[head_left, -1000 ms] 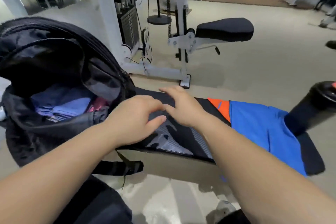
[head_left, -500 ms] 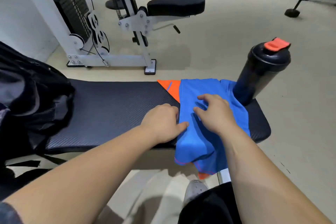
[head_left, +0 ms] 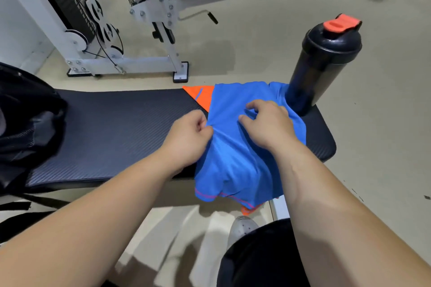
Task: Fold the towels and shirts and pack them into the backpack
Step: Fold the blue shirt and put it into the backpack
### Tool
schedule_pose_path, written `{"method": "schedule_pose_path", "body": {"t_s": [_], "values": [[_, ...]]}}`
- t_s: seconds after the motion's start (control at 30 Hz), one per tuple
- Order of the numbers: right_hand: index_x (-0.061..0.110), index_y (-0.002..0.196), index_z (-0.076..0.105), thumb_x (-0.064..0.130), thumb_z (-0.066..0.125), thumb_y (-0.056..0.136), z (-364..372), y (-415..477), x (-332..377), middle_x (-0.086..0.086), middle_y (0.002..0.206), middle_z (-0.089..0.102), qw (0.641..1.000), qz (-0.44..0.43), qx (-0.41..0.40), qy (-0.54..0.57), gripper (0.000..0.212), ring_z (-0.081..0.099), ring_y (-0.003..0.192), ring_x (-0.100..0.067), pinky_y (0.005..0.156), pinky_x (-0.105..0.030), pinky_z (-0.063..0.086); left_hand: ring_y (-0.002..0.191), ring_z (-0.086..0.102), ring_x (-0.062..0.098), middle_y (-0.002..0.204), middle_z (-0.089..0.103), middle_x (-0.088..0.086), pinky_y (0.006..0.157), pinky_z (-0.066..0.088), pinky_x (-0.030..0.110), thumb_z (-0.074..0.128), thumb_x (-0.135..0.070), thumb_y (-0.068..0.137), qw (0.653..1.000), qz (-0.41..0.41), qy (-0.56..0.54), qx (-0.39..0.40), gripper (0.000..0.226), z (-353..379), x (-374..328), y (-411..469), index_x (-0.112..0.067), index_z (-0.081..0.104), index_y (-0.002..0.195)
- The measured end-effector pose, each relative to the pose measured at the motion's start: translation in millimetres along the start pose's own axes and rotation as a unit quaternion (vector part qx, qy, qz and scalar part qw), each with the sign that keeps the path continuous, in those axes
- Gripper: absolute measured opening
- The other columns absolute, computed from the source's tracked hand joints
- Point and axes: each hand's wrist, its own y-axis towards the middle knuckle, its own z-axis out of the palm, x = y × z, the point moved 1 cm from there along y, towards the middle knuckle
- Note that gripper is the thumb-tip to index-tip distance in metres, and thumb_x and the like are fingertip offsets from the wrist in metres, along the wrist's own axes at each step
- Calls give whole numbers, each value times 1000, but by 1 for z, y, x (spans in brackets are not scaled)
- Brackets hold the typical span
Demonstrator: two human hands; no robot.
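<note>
A blue shirt (head_left: 235,161) with orange panels lies across the right part of the black bench pad (head_left: 116,128), its hem hanging over the near edge. My left hand (head_left: 189,137) pinches the shirt's left edge, and the cloth bunches at the fingers. My right hand (head_left: 268,126) grips a fold of the blue cloth near the shirt's middle with curled fingers. The black backpack (head_left: 25,128) sits at the left end of the bench, only partly in view.
A black shaker bottle (head_left: 321,65) with an orange cap stands on the bench's right end, touching the shirt. A white cable machine (head_left: 130,30) with a padded seat stands behind the bench. My shoe (head_left: 242,228) and dark shorts are below the bench.
My view swung right, away from the backpack. Both hands moved from the folded garment beside the backpack to the blue shirt and have closed on its cloth.
</note>
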Motion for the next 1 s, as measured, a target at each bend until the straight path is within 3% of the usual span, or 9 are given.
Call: {"method": "schedule_pose_path", "body": {"t_s": [0.13,0.33,0.47,0.6,0.7,0.77,0.9,1.0], "values": [[34,136,56,55,48,98,1,-5,11,2,141,50,999,-30,9,-8,44,36,135,-28,108,-47,32,51,27,12,55,34,-4,51,20,30,55,-3,84,994,-1,-108,-34,25,-41,4,-5,-13,39,68],[41,146,44,66,47,93,15,-12,23,5,158,34,994,-68,57,-68,58,25,146,-26,114,-50,23,48,25,10,48,32,-10,50,21,28,58,-6,79,998,9,16,-53,27,-102,29,-22,-13,37,63],[44,151,33,72,47,88,25,-15,30,1,165,20,986,-74,84,-122,70,14,152,-28,119,-53,18,50,29,10,52,37,-10,52,27,31,65,-13,73,984,-11,156,89,29,-122,57,-44,-13,38,62],[45,152,29,74,47,86,33,-18,38,-1,167,15,982,-68,90,-149,74,6,153,-31,119,-60,10,52,36,10,58,44,-4,50,29,24,64,-17,75,917,16,309,253,26,-122,70,-66,-15,41,63],[47,152,26,75,47,85,35,-22,41,0,167,12,974,-65,115,-182,75,3,153,-33,118,-64,3,53,48,8,63,60,0,56,39,26,69,-30,80,880,-11,337,335,27,-120,75,-69,-18,49,67],[47,152,27,76,48,84,36,-22,41,0,167,12,974,-59,112,-186,76,0,153,-34,117,-67,2,62,56,11,69,65,-2,63,46,31,73,-48,81,891,-2,343,296,35,-118,72,-60,-19,55,70],[44,150,29,76,52,81,30,-15,38,-7,168,3,987,-17,35,-155,80,-5,154,-37,118,-66,3,75,59,12,76,63,-9,73,52,36,70,-56,82,962,12,263,72,34,-109,61,-24,-24,58,80],[36,151,31,76,53,81,20,-7,30,-15,167,5,990,44,8,-132,84,3,152,-44,120,-62,10,86,60,16,88,63,-9,77,52,38,67,-59,84,974,-38,223,30,36,-95,56,8,-25,59,96]]}}
